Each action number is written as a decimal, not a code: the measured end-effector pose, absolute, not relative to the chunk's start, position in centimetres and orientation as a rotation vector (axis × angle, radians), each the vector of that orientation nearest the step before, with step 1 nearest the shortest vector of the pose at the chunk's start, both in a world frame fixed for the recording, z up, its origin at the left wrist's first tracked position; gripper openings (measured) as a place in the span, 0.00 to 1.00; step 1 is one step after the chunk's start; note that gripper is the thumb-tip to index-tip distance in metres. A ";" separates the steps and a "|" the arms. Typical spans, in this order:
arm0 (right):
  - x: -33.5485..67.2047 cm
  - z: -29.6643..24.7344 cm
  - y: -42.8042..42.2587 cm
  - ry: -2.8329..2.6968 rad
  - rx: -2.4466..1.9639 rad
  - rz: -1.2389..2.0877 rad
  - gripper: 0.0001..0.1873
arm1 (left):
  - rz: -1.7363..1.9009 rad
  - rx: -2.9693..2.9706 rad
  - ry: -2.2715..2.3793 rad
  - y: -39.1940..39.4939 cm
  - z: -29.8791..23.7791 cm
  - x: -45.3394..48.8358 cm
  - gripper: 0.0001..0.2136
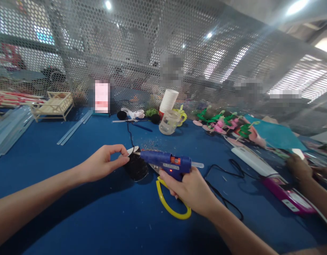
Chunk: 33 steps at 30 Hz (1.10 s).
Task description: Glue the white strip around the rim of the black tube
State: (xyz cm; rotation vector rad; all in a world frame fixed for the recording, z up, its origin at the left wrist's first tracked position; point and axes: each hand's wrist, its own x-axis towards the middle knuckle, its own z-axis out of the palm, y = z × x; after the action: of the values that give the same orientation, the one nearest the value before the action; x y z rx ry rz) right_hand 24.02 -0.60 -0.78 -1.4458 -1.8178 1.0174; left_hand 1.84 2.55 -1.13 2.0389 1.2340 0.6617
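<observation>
A paper cup [137,170] wrapped in black yarn lies on its side on the blue table, a bit of white showing at its upper end. My left hand [111,163] pinches it at that end with thumb and fingertips; whether yarn is caught there too is hidden. In my right hand [191,189] is a blue glue gun [158,157], its nozzle at the cup's white end. A red light glows on the gun, and a clear glue stick [197,165] sticks out behind. Yellow-handled scissors [170,210] lie beneath the gun. Black yarn [129,132] runs from the cup towards the back.
Behind stand a clear plastic cup [168,124], stacked white paper cups [169,101], and yarn balls [153,115]. Glue sticks [13,129] and a small wooden bed frame [53,105] lie left. At right are craft flowers [219,124], a power strip [288,198], cables and another person's hand [299,168].
</observation>
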 end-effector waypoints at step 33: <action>24.0 -0.3 -0.7 -1.774 -1.435 1.007 0.11 | 0.678 1.964 0.985 2.8 -0.8 1.5 0.08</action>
State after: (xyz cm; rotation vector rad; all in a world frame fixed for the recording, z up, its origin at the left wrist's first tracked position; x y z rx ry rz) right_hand 24.00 -0.68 -0.34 -1.4345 -1.7742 1.0072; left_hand 1.52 2.76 -0.78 1.9641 0.9848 0.6776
